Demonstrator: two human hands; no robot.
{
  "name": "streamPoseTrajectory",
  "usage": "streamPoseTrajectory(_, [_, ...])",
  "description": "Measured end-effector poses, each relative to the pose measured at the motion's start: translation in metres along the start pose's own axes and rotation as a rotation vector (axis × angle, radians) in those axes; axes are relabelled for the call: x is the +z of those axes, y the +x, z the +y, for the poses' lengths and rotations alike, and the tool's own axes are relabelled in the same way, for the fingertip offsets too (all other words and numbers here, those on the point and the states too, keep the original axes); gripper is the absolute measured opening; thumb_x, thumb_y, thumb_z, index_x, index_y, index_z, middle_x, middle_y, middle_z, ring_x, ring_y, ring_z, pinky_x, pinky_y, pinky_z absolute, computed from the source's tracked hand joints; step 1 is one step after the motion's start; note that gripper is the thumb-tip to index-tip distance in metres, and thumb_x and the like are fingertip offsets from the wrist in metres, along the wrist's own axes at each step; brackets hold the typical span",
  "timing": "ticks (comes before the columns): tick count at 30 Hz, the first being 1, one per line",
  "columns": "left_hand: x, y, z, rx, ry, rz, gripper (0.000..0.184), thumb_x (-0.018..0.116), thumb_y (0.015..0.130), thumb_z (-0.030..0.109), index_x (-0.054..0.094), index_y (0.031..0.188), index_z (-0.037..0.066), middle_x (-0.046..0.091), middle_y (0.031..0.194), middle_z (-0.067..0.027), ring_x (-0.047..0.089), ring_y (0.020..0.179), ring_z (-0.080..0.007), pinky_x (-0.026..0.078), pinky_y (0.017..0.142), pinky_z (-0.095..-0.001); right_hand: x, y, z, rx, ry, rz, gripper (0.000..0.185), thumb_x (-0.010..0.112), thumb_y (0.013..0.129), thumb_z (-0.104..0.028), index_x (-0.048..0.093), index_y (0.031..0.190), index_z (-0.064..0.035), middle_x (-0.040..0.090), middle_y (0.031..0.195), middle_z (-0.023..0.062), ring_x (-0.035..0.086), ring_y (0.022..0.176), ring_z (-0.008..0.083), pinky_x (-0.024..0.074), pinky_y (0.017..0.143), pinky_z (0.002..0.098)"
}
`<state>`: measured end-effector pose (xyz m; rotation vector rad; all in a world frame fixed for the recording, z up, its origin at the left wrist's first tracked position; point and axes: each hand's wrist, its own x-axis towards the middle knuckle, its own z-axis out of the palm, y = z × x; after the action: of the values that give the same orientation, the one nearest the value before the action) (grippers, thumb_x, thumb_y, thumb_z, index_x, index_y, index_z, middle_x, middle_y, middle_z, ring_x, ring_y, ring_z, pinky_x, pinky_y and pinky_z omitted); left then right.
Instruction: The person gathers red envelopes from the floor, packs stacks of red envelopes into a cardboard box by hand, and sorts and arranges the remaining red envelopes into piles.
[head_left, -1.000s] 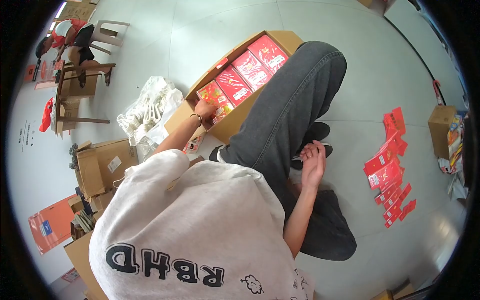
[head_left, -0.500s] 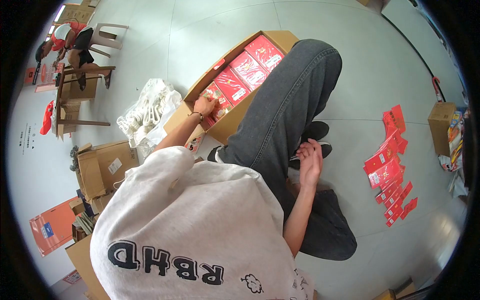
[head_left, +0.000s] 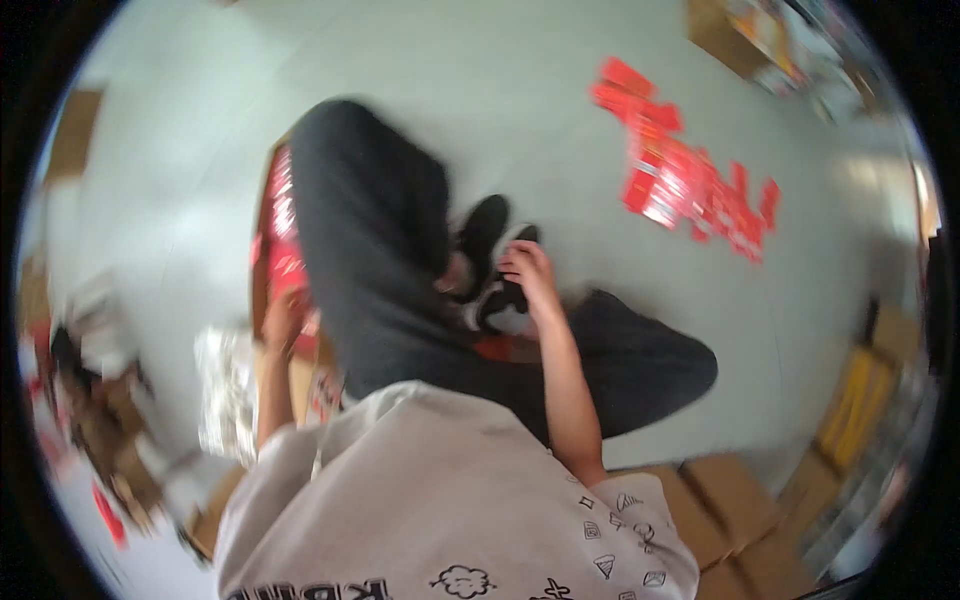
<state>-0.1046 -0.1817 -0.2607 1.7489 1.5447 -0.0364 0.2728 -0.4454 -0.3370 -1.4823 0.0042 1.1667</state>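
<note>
Left hand in near end of box, nearer to red packs; row runs away along box; grip too blurred to tell. Right hand over shoe, fingers loosely apart.

A head-worn camera looks steeply down, close above the printed white shirt at six o'clock, grey floor at twelve.

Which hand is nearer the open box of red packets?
Left. The left hand is at the open box, by the red packets in it; the right hand is across the bent leg, by the shoes.
</note>
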Motion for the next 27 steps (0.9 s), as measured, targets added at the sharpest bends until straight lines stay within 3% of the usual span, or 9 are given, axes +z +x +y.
streamPoseTrajectory(1, [-0.011, 0.015, -0.017, 0.135, 0.302, 0.128, 0.025, 0.060, 0.092, 0.006, 0.070, 0.114, 0.001, 0.074, 0.096, -0.0168, 0.071, 0.087, -0.0242, 0.054, 0.077, -0.0366, -0.013, 0.002, -0.009, -0.032, -0.065, 0.093, 0.028, 0.061, 0.099, -0.023, 0.060, 0.120, -0.0041, 0.070, 0.102, 0.0108, 0.068, 0.089, 0.0177, 0.0526, 0.079, 0.0313])
streamPoseTrajectory(4, [-0.027, 0.017, 0.059, 0.509, 0.077, 0.612, 0.026, 0.054, 0.105, 0.018, 0.068, 0.101, -0.004, 0.059, 0.074, -0.0032, 0.051, 0.067, -0.0111, 0.045, 0.062, -0.0267, -0.068, 0.029, -0.017, -0.124, -0.155, 0.337, 0.031, 0.067, 0.092, -0.017, 0.060, 0.117, -0.0004, 0.071, 0.096, 0.0118, 0.068, 0.088, 0.0193, 0.0531, 0.079, 0.0340])
streamPoseTrajectory(5, [-0.033, 0.004, 0.106, 0.388, -0.021, 0.627, 0.027, 0.052, 0.106, 0.018, 0.068, 0.101, -0.003, 0.056, 0.070, -0.0012, 0.047, 0.061, -0.0077, 0.040, 0.057, -0.0249, -0.086, 0.038, -0.020, -0.167, -0.237, 0.448, 0.035, 0.069, 0.090, -0.020, 0.060, 0.117, 0.0004, 0.071, 0.096, 0.0123, 0.068, 0.088, 0.0206, 0.0528, 0.080, 0.0346])
streamPoseTrajectory(8, [-0.032, -0.017, 0.194, 0.608, -0.378, 0.585, 0.025, 0.049, 0.107, 0.018, 0.065, 0.107, -0.002, 0.053, 0.068, -0.0004, 0.044, 0.058, -0.0064, 0.035, 0.053, -0.0233, -0.136, 0.066, -0.021, -0.159, -0.362, 0.639, 0.044, 0.072, 0.086, -0.027, 0.061, 0.117, 0.0020, 0.071, 0.100, 0.0155, 0.068, 0.093, 0.0254, 0.0523, 0.085, 0.0372])
streamPoseTrajectory(11, [-0.001, -0.026, 0.259, 0.776, -0.618, 0.174, 0.024, 0.047, 0.106, 0.014, 0.064, 0.107, -0.002, 0.052, 0.067, -0.0012, 0.046, 0.060, -0.0071, 0.035, 0.054, -0.0226, -0.207, 0.104, 0.010, -0.050, -0.565, 0.720, 0.053, 0.074, 0.083, -0.034, 0.062, 0.119, 0.0033, 0.070, 0.108, 0.0208, 0.067, 0.102, 0.0326, 0.0513, 0.091, 0.0410])
streamPoseTrajectory(15, [0.062, -0.008, 0.310, 0.702, -0.379, -0.123, 0.017, 0.056, 0.102, 0.009, 0.069, 0.109, 0.000, 0.057, 0.074, -0.0005, 0.051, 0.065, -0.0069, 0.042, 0.058, -0.0224, -0.255, 0.101, 0.008, 0.107, -0.767, 0.715, 0.059, 0.074, 0.082, -0.039, 0.061, 0.121, 0.0035, 0.067, 0.118, 0.0255, 0.064, 0.114, 0.0380, 0.0492, 0.098, 0.0438])
streamPoseTrajectory(17, [0.078, -0.004, 0.328, 0.744, -0.119, -0.156, 0.015, 0.061, 0.097, 0.006, 0.069, 0.106, -0.001, 0.068, 0.083, -0.0099, 0.065, 0.072, -0.0184, 0.050, 0.066, -0.0305, -0.258, 0.110, 0.003, 0.158, -0.777, 0.729, 0.059, 0.074, 0.083, -0.039, 0.060, 0.123, 0.0026, 0.067, 0.117, 0.0246, 0.064, 0.113, 0.0368, 0.0490, 0.098, 0.0435])
streamPoseTrajectory(21, [0.094, 0.000, 0.335, 0.936, 0.092, -0.203, 0.013, 0.065, 0.089, 0.001, 0.069, 0.101, -0.001, 0.070, 0.091, -0.0185, 0.068, 0.080, -0.0371, 0.054, 0.071, -0.0404, -0.258, 0.157, -0.025, -0.096, -1.103, 0.817, 0.053, 0.073, 0.085, -0.035, 0.058, 0.122, 0.0002, 0.064, 0.117, 0.0231, 0.061, 0.111, 0.0410, 0.0492, 0.095, 0.0499])
streamPoseTrajectory(27, [0.103, 0.026, 0.360, 0.931, 0.145, -0.247, 0.016, 0.069, 0.083, -0.002, 0.069, 0.099, 0.000, 0.066, 0.080, -0.0141, 0.065, 0.069, -0.0307, 0.050, 0.063, -0.0379, -0.262, 0.308, -0.156, -0.470, -1.318, 0.826, 0.043, 0.065, 0.091, -0.032, 0.059, 0.121, -0.0027, 0.063, 0.114, 0.0221, 0.059, 0.110, 0.0418, 0.0484, 0.092, 0.0553])
